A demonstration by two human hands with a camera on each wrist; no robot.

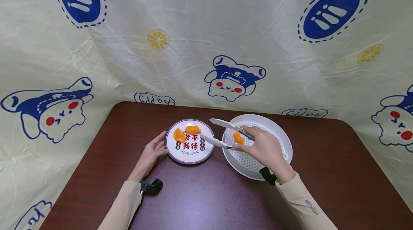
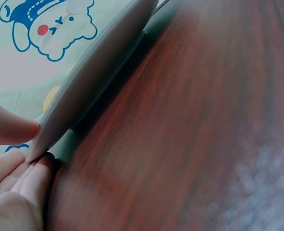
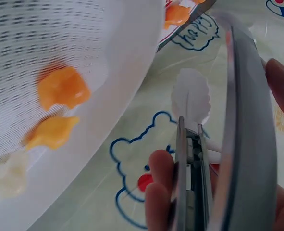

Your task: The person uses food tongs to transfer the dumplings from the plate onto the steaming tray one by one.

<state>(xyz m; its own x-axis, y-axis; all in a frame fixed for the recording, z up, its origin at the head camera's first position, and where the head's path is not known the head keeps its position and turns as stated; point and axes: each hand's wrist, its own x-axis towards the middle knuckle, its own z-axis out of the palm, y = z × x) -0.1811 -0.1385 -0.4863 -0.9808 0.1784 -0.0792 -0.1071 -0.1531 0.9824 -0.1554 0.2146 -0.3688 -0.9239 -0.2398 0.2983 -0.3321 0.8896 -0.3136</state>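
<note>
My left hand [image 1: 154, 153] pinches the left rim of a round white plate [image 1: 190, 157] with red and blue lettering. In the left wrist view, the thumb lies over the plate's edge and the fingers are under it. Two glossy orange food pieces [image 1: 179, 135] rest on the plate. My right hand [image 1: 266, 147] grips a pair of tongs [image 1: 221, 123] with whitish tips, spread apart with nothing between them. They reach from the white strainer basket [image 1: 285, 133] toward the plate. Inside the basket lie orange pieces [image 3: 62, 89] and a pale piece [image 3: 12, 175].
Both dishes stand side by side on a dark brown wooden table [image 1: 193, 201], the basket on the right. A pale printed sheet [image 1: 180, 68] hangs behind the table's far edge. Black bands with camera mounts [image 1: 151, 187] sit on the wrists.
</note>
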